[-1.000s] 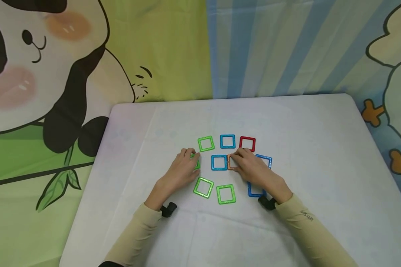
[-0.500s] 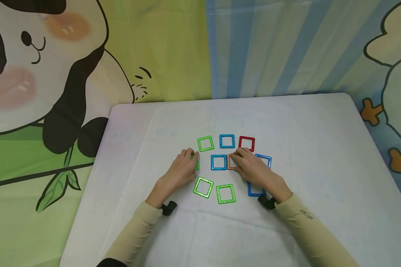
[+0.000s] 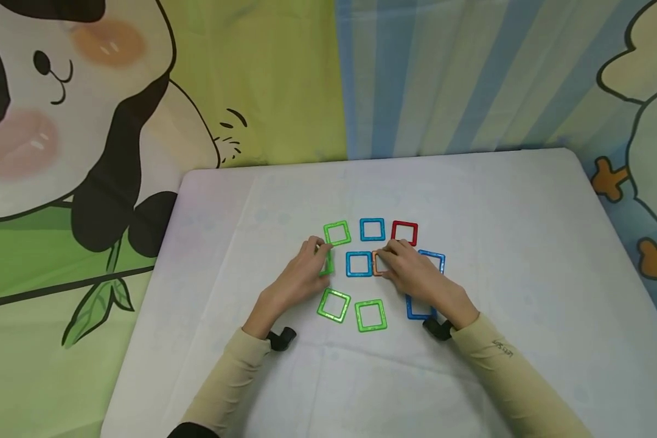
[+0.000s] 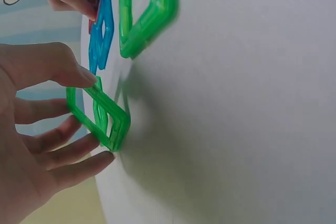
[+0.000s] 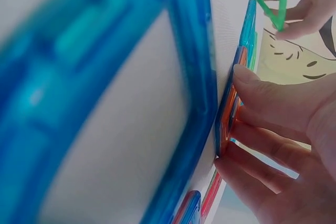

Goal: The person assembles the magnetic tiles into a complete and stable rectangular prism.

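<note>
My left hand [image 3: 302, 271] pinches a green square magnetic tile [image 4: 122, 129] by its edges, thumb on one side and fingers on the other. In the left wrist view this tile looks tilted and raised off the table. To its right, apart from it, a light blue square tile [image 3: 348, 264] lies flat. Against that tile's right side sits an orange square tile [image 3: 375, 264], partly hidden by my right hand [image 3: 413, 267]. The right wrist view shows my right thumb and fingers gripping the orange tile [image 5: 231, 106] at its edges.
Behind lie a green tile [image 3: 326, 235], a blue tile [image 3: 362, 230] and a red tile [image 3: 404, 223]. Nearer me are two green tiles, one slanted [image 3: 323, 301] and one straighter [image 3: 358, 316]. Two darker blue tiles [image 3: 443, 264] lie by my right hand and wrist, on the white table [image 3: 525, 243].
My left hand has moved slightly right with the green tile, closer to the light blue tile. My right hand has stayed in place on the orange tile.
</note>
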`<action>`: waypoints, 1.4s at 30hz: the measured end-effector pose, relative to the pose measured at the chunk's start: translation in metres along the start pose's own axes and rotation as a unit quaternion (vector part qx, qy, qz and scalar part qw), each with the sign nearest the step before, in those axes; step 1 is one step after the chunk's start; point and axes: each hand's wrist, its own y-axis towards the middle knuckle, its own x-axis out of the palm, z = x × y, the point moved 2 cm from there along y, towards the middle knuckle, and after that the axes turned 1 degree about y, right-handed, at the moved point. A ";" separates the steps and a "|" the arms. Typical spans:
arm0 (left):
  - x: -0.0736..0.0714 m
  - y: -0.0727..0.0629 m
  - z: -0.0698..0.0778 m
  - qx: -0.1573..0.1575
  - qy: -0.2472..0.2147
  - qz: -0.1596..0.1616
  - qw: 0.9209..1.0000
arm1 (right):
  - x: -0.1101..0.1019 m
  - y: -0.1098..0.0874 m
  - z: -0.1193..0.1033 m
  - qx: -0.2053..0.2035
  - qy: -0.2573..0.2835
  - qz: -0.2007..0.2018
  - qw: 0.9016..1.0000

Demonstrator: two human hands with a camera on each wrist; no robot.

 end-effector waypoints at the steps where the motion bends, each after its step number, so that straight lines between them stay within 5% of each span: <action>1: 0.000 0.000 0.001 -0.006 -0.016 -0.001 1.000 | 0.000 0.000 0.000 0.000 0.001 -0.001 1.000; 8: 0.000 0.002 0.004 -0.024 -0.099 0.001 0.995 | 0.001 0.000 0.000 0.002 0.001 0.000 1.000; 42: 0.010 0.015 0.009 -0.002 -0.267 -0.005 0.964 | 0.001 -0.002 0.002 0.001 -0.001 0.005 1.000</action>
